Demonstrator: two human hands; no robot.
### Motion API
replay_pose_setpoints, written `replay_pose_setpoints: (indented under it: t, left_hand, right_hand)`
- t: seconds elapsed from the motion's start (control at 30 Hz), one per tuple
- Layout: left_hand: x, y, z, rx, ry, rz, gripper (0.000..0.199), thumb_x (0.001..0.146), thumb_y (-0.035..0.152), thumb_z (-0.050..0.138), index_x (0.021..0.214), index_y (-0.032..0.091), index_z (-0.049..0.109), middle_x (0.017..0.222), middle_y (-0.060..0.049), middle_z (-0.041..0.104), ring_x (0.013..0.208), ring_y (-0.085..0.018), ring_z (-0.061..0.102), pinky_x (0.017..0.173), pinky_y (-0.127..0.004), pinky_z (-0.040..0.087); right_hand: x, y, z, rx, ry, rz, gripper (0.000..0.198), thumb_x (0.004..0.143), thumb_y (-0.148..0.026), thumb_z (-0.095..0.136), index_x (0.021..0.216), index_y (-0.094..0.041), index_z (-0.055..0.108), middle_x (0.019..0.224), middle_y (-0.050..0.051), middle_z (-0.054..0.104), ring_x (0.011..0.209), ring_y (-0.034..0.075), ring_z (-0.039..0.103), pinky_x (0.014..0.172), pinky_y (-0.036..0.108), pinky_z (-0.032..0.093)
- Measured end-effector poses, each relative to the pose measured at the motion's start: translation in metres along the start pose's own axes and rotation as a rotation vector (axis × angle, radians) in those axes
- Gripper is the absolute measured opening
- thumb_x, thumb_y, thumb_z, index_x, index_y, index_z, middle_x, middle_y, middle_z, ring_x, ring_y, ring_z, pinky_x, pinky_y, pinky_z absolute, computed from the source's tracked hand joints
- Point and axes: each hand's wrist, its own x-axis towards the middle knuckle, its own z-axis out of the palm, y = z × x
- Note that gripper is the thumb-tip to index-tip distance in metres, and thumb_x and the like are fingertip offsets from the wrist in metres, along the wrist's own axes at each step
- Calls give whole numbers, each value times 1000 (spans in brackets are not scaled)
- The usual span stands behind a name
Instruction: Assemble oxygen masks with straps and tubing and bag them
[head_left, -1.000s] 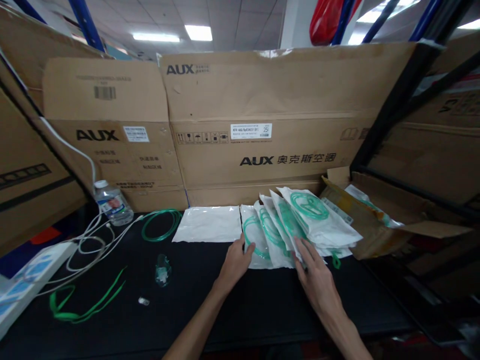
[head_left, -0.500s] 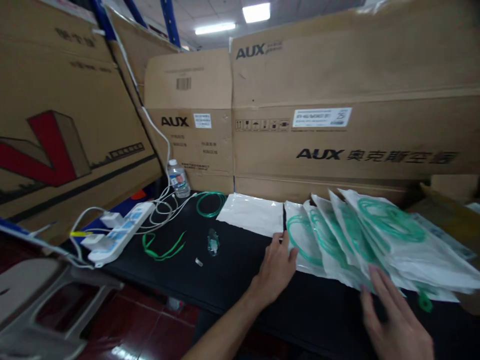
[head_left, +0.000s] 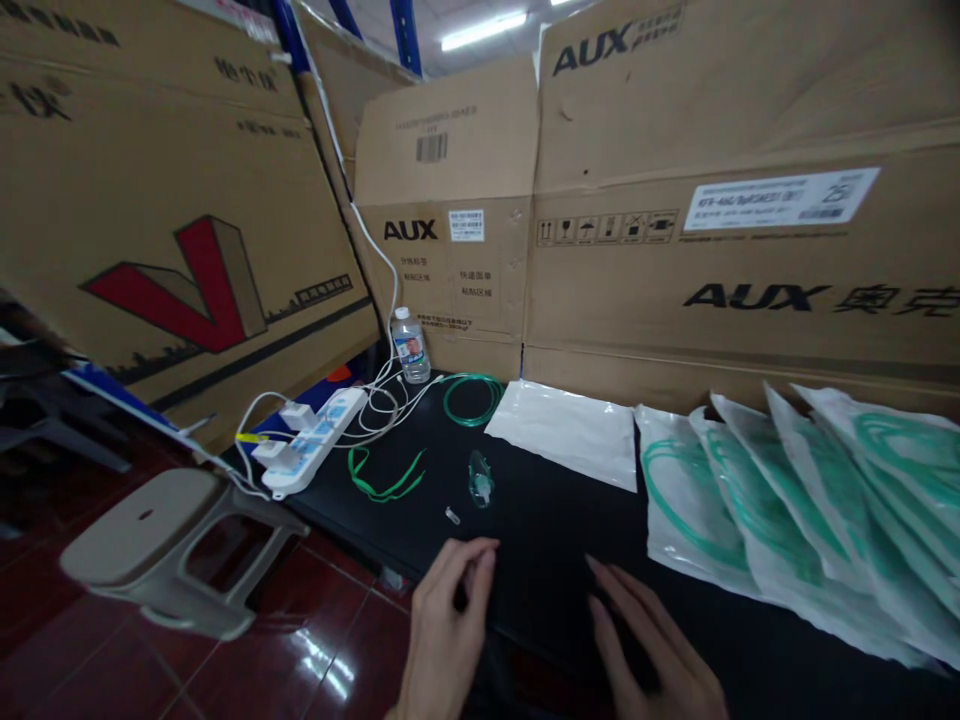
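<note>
My left hand is over the front edge of the black tabletop, its fingers loosely curved, with a gap between thumb and fingers and nothing visible in it. To its right, my right hand hovers with thumb and fingers apart, holding nothing. Just beyond the left hand lie a small clear piece and a transparent green oxygen mask. A green elastic strap lies farther left. Behind the mask are a coil of green tubing and a flat white pouch.
Overlapping clear-and-white packages of green tubing fill the right side. A power strip with white cables and a water bottle stand at the back left. Cardboard walls enclose the table. A plastic stool is on the floor at left.
Both hands have left the packages and moved left toward the table's front edge. The view has turned left, so the objects appear farther right.
</note>
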Motion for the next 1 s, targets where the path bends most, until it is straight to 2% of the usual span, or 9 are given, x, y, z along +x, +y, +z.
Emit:
replay_pose_setpoints:
  t: [0.03, 0.1, 0.2, 0.33, 0.43, 0.6, 0.7, 0.83, 1.0]
  left_hand:
    - [4, -10, -10, 35, 47, -11, 30, 101, 42, 54, 105, 23, 76, 87, -4, 70, 75, -18, 66, 70, -26, 54]
    - [14, -29, -27, 92, 114, -6, 30, 99, 43, 55, 108, 23, 75, 90, -4, 70, 77, -18, 67, 72, -27, 56]
    - [30, -52, -40, 155, 105, 28, 32, 98, 39, 57, 122, 24, 70, 107, -6, 70, 92, -21, 70, 85, -32, 58]
    - [50, -64, -43, 179, -25, 83, 35, 97, 33, 56, 130, 26, 68, 114, -6, 70, 108, -23, 69, 98, -36, 55]
    - [61, -65, -45, 147, -115, 120, 30, 98, 33, 54, 121, 26, 72, 110, -5, 72, 105, -22, 71, 96, -34, 56]
    - [73, -70, -48, 70, -182, 109, 30, 95, 45, 56, 91, 25, 78, 100, -5, 75, 95, -24, 72, 88, -33, 57]
    - [76, -65, -41, -20, -255, 54, 27, 92, 45, 61, 84, 24, 77, 108, -7, 75, 100, -26, 71, 89, -34, 56]
    - [74, -36, -9, -123, -387, 0, 23, 90, 41, 63, 89, 22, 76, 110, -7, 77, 91, -23, 72, 82, -31, 55]
    - [68, 3, 49, -181, -547, 16, 21, 86, 35, 66, 91, 18, 78, 74, -3, 77, 69, -20, 71, 66, -27, 54]
  right_hand:
    - [19, -19, 16, 57, -104, -7, 39, 95, -38, 62, 133, -37, 68, 132, 5, 71, 116, 32, 71, 102, 51, 58]
    - [56, -49, 49, 92, -148, 0, 44, 96, -40, 60, 138, -27, 64, 133, 12, 67, 121, 33, 66, 106, 52, 54]
    - [94, -75, 99, 93, -181, 35, 61, 86, -43, 69, 140, -16, 58, 131, 22, 64, 120, 44, 61, 101, 64, 50]
    - [109, -76, 131, 135, -170, 88, 32, 86, -37, 66, 110, -17, 71, 109, 19, 69, 110, 42, 62, 100, 63, 46]
    - [107, -66, 113, 230, -185, 140, 25, 90, -39, 62, 102, -19, 71, 102, 13, 71, 100, 34, 66, 96, 51, 50]
    - [83, -45, 44, 436, -235, 330, 37, 93, -49, 61, 109, -17, 72, 92, 7, 75, 86, 27, 71, 80, 38, 55]
    - [65, -32, 11, 566, -242, 433, 43, 93, -53, 62, 113, -16, 71, 91, 7, 75, 83, 24, 71, 74, 35, 56]
    - [49, -20, -16, 664, -240, 497, 43, 86, -51, 75, 110, -15, 72, 87, 7, 74, 77, 20, 68, 68, 30, 53]
    - [40, -15, -32, 752, -299, 432, 41, 80, -51, 81, 100, -15, 76, 78, 4, 73, 68, 18, 65, 63, 29, 50]
